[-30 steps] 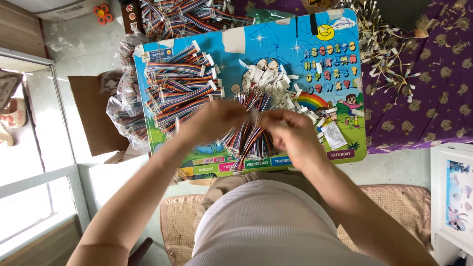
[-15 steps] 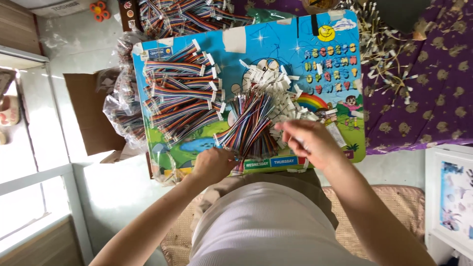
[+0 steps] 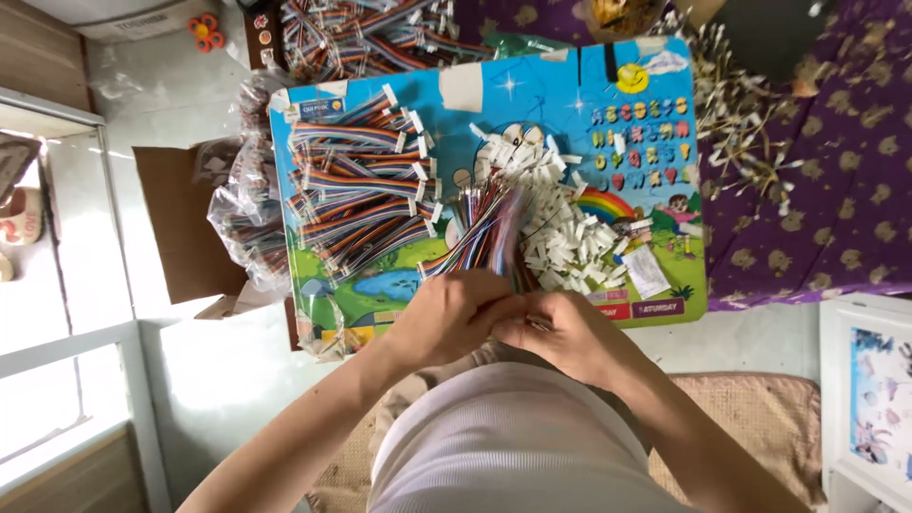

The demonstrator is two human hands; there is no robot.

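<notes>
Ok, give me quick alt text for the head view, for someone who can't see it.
Seen from above, a person's left hand and right hand meet on a bundle of rainbow ribbon cables over a colourful picture board. Finished cable bundles lie stacked on its left, and a pile of white connectors sits beside the hands.

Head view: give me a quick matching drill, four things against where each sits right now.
Things:
1. bundle of rainbow wires
2. stacked ribbon cables
3. white connector pile
4. cardboard box

Places:
A. left part of the colourful board
B. off the board, at its left
C. held by the left hand and right hand
D. middle of the board

Pairs: 1-C, 2-A, 3-D, 4-B
</notes>
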